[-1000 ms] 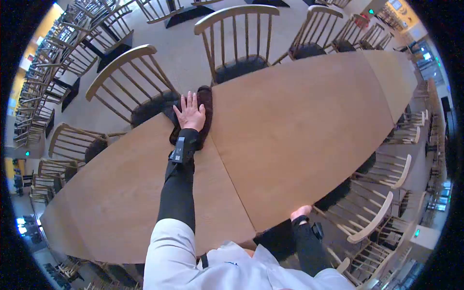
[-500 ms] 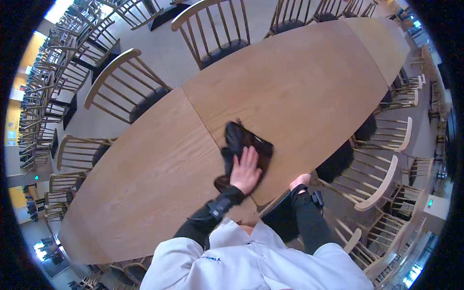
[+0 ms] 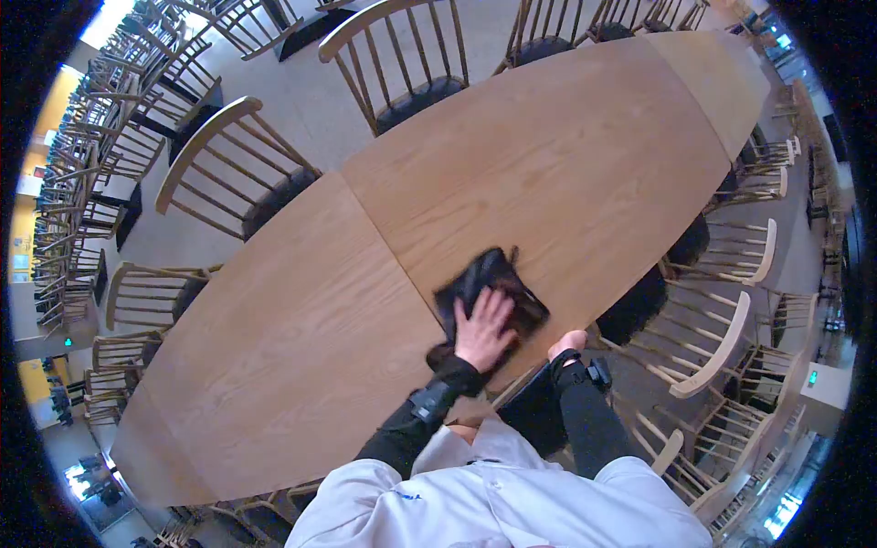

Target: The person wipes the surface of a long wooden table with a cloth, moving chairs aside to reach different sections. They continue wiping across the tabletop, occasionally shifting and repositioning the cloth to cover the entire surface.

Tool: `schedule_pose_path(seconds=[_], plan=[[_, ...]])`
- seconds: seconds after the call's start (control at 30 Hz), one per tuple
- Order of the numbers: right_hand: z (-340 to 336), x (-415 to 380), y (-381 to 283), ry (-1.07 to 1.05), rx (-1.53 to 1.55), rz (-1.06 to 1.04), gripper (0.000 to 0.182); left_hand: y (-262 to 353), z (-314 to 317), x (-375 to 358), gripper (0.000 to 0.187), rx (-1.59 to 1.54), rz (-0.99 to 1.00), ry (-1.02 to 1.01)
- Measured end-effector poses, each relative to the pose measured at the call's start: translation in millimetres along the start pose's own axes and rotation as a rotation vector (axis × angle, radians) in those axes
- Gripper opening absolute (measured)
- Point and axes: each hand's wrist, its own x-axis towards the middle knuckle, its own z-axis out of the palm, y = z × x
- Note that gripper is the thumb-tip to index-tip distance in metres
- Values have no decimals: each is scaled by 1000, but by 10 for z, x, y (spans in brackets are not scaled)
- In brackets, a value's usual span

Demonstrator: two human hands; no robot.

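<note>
My left hand (image 3: 486, 331) lies flat with spread fingers on a crumpled dark cloth (image 3: 486, 277), pressing it against the wooden table (image 3: 301, 338). The cloth is blurred and sits just right of the seam between two table panels. At the near edge of the table, my right hand (image 3: 567, 344) is curled closed. Its fingertips are hidden, so whether it grips the edge cannot be seen.
Spindle-back chairs with dark seats line the table, such as one at the far side (image 3: 402, 73) and one at the right (image 3: 722, 352). A dark chair seat (image 3: 534, 411) is close to my body. Stacked chairs (image 3: 91, 173) stand along the left.
My left hand and the dark cloth have slid right and slightly toward me across the table. My right hand has stayed at the table edge.
</note>
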Motion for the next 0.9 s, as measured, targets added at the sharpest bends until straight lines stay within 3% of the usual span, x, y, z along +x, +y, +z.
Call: schedule_pose_path(seconds=[0.1,0.13,0.47,0.53,0.63,0.77,0.9], plan=[[34,64,40,35,190,-47,41,-570,-325,497,66,89,-244,124],[31,36,50,55,118,-41,42,-778,-420,658,66,88,-291,178],[-59,-35,22,133,149,-46,47,-2179,-904,1948,68,320,-502,422],[-54,-26,42,144,163,-45,49,-2354,-1028,2117,69,323,-563,389],[-58,-38,48,146,188,-45,50,-2537,-1084,2301,68,353,-594,450],[-38,-51,64,136,214,-48,53,-2515,-1060,2320,69,410,-653,371],[-81,114,168,52,234,-78,57,-2367,-849,2124,67,448,-509,459]])
